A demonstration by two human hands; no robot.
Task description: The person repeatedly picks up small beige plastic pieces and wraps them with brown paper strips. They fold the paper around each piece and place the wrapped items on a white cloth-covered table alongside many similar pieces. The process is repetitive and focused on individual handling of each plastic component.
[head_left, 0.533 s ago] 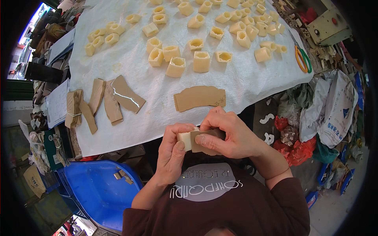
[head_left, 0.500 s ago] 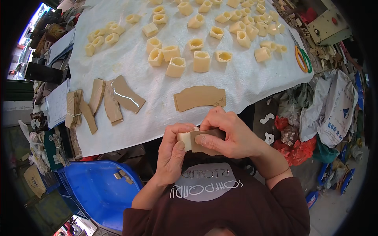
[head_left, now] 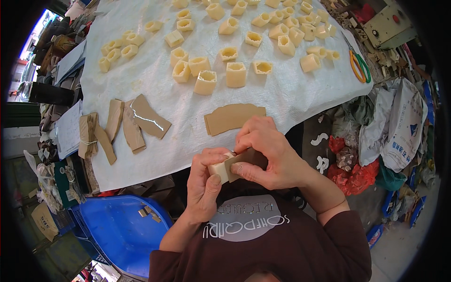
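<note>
Close to my chest, at the near edge of the table, my left hand (head_left: 203, 185) grips a small cream-coloured block (head_left: 219, 173) between thumb and fingers. My right hand (head_left: 272, 157) pinches a thin brown strip (head_left: 252, 159) and presses it with the thumb against the block's right side. The strip's far end curves up under my right fingers, so part of it is hidden. Just beyond my hands lies a flat tan piece with a wavy upper edge (head_left: 230, 118), apparently a small stack.
A white sheet (head_left: 155, 84) covers the table. Several hollow cream pieces (head_left: 236, 75) stand across its far half. Tan strips (head_left: 134, 129) lie at the left, one bundle tied. Scissors (head_left: 360, 67) rest at the right edge. A blue tub (head_left: 127, 235) sits lower left, bags (head_left: 399, 127) at right.
The block in my left hand has tilted slightly and moved a little down and left, with the strip still pressed to it. My right hand has lifted slightly toward the tan piece.
</note>
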